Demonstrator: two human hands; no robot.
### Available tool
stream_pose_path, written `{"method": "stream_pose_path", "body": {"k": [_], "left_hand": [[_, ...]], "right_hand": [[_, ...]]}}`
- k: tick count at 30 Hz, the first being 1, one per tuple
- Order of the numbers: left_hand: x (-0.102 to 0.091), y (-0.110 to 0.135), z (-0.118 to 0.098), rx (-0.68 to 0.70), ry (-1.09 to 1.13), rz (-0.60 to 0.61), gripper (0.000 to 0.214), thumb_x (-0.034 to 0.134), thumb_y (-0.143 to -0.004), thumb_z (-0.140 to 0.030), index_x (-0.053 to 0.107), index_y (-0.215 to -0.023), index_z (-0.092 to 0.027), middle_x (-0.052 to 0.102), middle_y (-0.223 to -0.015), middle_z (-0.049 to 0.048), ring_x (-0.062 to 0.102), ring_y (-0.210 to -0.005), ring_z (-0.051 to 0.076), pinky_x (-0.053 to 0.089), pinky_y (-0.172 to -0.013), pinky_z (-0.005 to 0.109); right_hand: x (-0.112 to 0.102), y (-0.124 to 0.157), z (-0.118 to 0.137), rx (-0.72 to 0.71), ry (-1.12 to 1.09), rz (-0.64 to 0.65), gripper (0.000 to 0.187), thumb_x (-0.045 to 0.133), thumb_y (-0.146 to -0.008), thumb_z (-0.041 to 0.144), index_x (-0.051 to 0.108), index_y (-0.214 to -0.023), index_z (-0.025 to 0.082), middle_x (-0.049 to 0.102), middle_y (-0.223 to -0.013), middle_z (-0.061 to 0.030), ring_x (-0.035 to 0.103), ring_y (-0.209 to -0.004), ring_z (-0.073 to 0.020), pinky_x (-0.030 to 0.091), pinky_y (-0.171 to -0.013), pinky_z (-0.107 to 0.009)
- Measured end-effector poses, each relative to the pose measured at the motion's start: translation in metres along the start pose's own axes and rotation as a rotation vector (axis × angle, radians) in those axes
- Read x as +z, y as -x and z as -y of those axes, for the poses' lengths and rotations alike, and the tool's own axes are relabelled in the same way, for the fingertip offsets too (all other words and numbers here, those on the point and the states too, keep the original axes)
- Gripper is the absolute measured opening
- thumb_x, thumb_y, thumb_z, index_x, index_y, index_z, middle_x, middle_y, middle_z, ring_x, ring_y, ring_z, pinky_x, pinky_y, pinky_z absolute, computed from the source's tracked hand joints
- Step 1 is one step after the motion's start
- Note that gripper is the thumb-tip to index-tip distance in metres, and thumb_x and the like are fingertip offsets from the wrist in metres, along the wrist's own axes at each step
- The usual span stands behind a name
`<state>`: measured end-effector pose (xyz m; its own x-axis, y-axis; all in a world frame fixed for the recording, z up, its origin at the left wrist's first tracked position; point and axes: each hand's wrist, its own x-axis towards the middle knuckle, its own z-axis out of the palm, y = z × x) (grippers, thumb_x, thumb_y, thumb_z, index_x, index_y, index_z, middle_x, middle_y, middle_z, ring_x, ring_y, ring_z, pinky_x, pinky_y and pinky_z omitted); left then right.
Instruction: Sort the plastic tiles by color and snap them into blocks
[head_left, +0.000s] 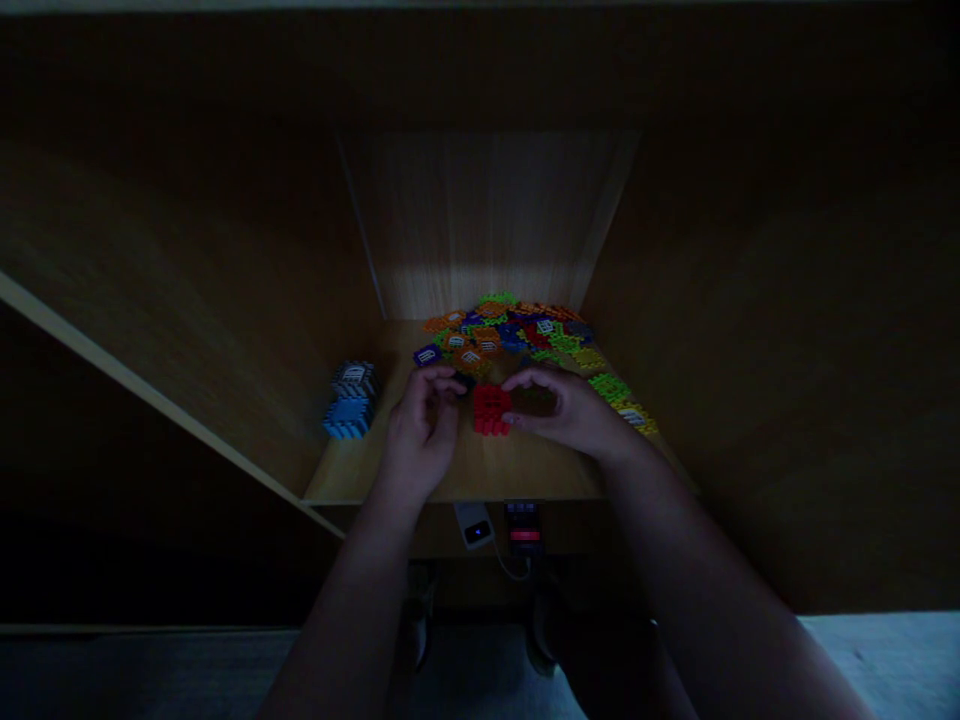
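A small red cube of interlocking toothed tiles (492,411) stands on the wooden shelf. My right hand (566,408) grips it from the right, thumb at its lower side and fingers at its top corner. To the cube's left is my left hand (426,420), with curled fingers pinching a dark interlocking tile (466,381). That tile is mostly in shadow, so its exact colour does not show. Beyond both hands lies a loose spread of coloured interlocking tiles (489,342), in orange, green, blue, purple and red.
At the left stand a light blue cube (349,416) and a grey cube (355,376). Green tiles (609,387) and yellow tiles (636,415) lie at the right. Wooden walls enclose the shelf. Below its front edge are a white device (474,526) and a lit dark device (523,530) with a cable.
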<state>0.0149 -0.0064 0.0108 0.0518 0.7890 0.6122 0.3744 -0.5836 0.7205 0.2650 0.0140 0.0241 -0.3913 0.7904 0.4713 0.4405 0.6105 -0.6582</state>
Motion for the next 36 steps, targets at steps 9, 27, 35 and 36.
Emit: {"method": "stream_pose_path", "body": {"k": [9, 27, 35, 36], "left_hand": [[0.0008, -0.001, 0.0017, 0.002, -0.049, 0.033, 0.023, 0.059, -0.101, -0.012, 0.062, -0.121, -0.025, 0.08, -0.108, 0.0029, 0.077, -0.101, 0.02, 0.06, -0.095, 0.036], [0.0008, -0.0016, -0.001, -0.04, -0.018, 0.047, 0.021, 0.059, -0.1, -0.012, 0.063, -0.118, -0.023, 0.08, -0.108, 0.0045, 0.076, -0.102, 0.021, 0.06, -0.096, 0.038], [0.0008, -0.0018, -0.0015, -0.046, 0.004, 0.043, 0.021, 0.06, -0.098, -0.013, 0.064, -0.116, -0.024, 0.079, -0.106, 0.004, 0.077, -0.1, 0.021, 0.061, -0.094, 0.038], [0.0009, -0.0018, -0.0018, -0.047, 0.004, 0.042, 0.021, 0.06, -0.098, -0.013, 0.064, -0.116, -0.024, 0.079, -0.106, 0.004, 0.077, -0.1, 0.021, 0.061, -0.094, 0.038]], "right_hand": [[-0.0009, 0.001, -0.0035, -0.002, 0.011, 0.042, 0.028, 0.085, -0.091, 0.038, 0.074, -0.116, 0.028, 0.079, -0.117, -0.0032, 0.072, -0.111, -0.0246, 0.055, -0.099, -0.041], [-0.0013, 0.0013, -0.0035, 0.004, -0.028, 0.096, 0.03, 0.084, -0.092, 0.035, 0.071, -0.118, 0.027, 0.077, -0.118, -0.0023, 0.07, -0.11, -0.0223, 0.055, -0.098, -0.038], [-0.0025, 0.0013, -0.0011, -0.002, -0.028, 0.109, 0.032, 0.083, -0.092, 0.04, 0.072, -0.119, 0.027, 0.077, -0.117, -0.003, 0.069, -0.11, -0.023, 0.055, -0.099, -0.039], [-0.0026, 0.0013, -0.0014, -0.005, -0.023, 0.105, 0.031, 0.081, -0.094, 0.041, 0.072, -0.12, 0.027, 0.077, -0.118, -0.003, 0.07, -0.11, -0.023, 0.055, -0.099, -0.039]]}}
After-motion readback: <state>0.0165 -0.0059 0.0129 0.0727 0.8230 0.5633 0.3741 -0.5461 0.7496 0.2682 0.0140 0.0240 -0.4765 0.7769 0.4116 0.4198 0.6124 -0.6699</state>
